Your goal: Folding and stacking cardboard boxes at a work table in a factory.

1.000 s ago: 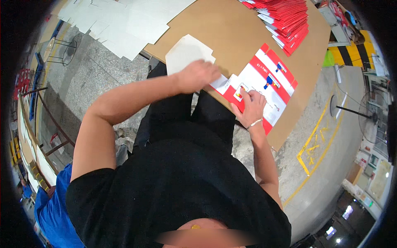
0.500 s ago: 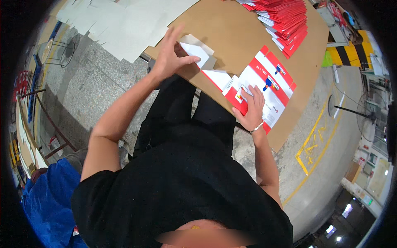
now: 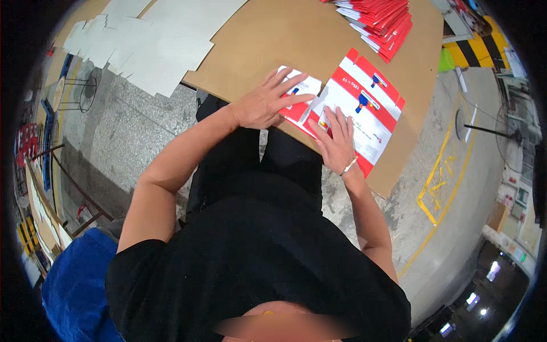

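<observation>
A red and white printed cardboard box blank (image 3: pixel 370 122) lies flat on the brown board near its front edge. Its left flap (image 3: pixel 302 85) is folded over, printed side up, beneath my left hand (image 3: pixel 265 104). The fingers of that hand are stretched out and spread across the flap. My right hand (image 3: pixel 337 142) rests on the lower part of the blank, beside the fold, with its fingers extended and apart. Each hand presses from above and grips nothing. Part of the print is hidden under the fingers.
The brown board (image 3: pixel 273 34) forms the work surface. Overlapping pale card sheets (image 3: pixel 154 51) lie at far left, and a fanned stack of red and white folded boxes (image 3: pixel 382 25) at far right. A floor fan (image 3: pixel 490 130) stands to the right; blue cloth (image 3: pixel 77 285) is at lower left.
The left flap, raised with its white inner side showing, is now folded flat. My left hand has moved right and down onto it. My right hand has shifted slightly left.
</observation>
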The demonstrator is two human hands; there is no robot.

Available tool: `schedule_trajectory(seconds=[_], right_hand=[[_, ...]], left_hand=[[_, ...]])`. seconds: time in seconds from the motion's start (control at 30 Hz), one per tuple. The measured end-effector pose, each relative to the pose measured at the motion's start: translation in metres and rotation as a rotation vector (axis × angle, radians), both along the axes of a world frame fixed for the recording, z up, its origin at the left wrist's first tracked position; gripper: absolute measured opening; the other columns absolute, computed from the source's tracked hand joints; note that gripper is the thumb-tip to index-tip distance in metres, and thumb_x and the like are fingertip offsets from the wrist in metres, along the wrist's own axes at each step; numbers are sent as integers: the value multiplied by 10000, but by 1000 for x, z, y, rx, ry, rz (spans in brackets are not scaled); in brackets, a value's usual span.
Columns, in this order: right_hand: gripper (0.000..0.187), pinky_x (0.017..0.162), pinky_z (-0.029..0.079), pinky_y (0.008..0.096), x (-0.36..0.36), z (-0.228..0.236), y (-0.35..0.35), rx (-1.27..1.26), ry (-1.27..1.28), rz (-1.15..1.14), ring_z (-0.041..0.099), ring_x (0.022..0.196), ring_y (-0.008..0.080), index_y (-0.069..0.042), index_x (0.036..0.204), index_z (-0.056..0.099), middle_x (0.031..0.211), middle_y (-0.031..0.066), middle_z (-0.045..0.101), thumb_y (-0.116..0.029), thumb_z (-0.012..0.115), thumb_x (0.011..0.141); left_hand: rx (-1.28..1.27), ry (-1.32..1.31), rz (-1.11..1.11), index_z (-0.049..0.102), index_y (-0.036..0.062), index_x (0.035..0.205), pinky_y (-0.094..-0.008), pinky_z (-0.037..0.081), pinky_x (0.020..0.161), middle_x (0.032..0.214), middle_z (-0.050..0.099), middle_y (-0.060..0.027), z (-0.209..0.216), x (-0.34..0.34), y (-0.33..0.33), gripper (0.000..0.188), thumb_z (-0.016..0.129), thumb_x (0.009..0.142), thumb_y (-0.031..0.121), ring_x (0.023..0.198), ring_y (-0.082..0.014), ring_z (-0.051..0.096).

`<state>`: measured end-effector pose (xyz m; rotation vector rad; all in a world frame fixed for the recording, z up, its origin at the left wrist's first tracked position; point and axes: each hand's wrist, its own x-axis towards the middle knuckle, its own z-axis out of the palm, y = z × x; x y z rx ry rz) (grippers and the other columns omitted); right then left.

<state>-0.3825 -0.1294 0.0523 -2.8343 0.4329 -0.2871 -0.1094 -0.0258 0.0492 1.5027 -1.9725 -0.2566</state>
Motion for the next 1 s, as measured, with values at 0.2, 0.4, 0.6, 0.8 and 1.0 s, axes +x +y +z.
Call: schedule_trajectory(seconds=[0.2,0.4,0.6,0.8,1.0], right_hand=[[498,1155,179,646,1,2,1,5,15,10,275,1450,450,-360,1395,583,1563,174,357,-231,637,916],[424,1169,156,627,1,6,0,35,29,7,261,1460,446,-435,1291,659,1566,147,377,-257,655,906],[479,1187,137,598,2,-2,7,3,33,-77,244,1491,398,-270,1407,581,1583,123,371,-262,632,931],[504,1194,108,590,2,-4,10,2,51,-109,191,1519,382,-191,1442,531,1610,100,339,-308,615,959],[506,1189,113,591,3,-2,11,15,31,-107,205,1512,385,-186,1440,531,1608,107,340,-301,619,955]], left_hand=[[57,-358,-7,435,291,1505,-612,166,1186,1597,297,-172,-7,-5,5,585,538,965,490,1450,-453,256],[89,-421,116,468,292,1480,-663,171,1138,1578,342,-143,-11,-17,6,551,519,971,494,1439,-435,282],[150,-480,200,408,312,1525,-658,212,1100,1605,309,-127,-8,-30,7,574,509,983,470,1432,-434,295],[83,-461,210,417,307,1519,-661,239,1092,1579,337,-152,-8,-31,6,593,529,965,486,1395,-442,331],[137,-543,311,449,260,1499,-668,299,1062,1533,380,-204,-6,-53,-6,622,593,925,452,1330,-513,384]])
